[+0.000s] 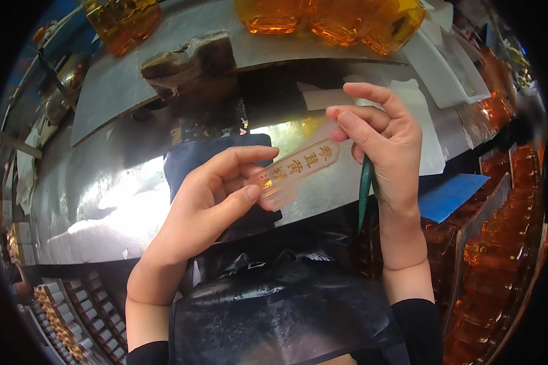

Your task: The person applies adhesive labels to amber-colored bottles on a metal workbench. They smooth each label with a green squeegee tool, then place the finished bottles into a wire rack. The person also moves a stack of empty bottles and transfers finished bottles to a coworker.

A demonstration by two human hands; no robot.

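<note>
A clear label [301, 164] with gold lettering and a gold border slants between my two hands above the bench. My left hand [216, 191] grips its lower left end between thumb and fingers. At the upper right end, my right hand [380, 131] pinches thumb and forefinger by the film's edge. Tucked in the same palm is a slim green pointed tool [365, 188], its tip hanging downward. Beneath the left hand lies a dark blue pad [186, 158] on the metal bench. White sheets [429, 137] lie beneath and behind my right hand.
Amber-filled bottles [347, 21] stand along the far side, with another amber bottle [125, 24] at far left. A worn block [192, 61] sits before them. A white tray [447, 58], a blue sheet [450, 198] and rows of amber containers [499, 261] are at right. Capped items [73, 310] fill racks lower left.
</note>
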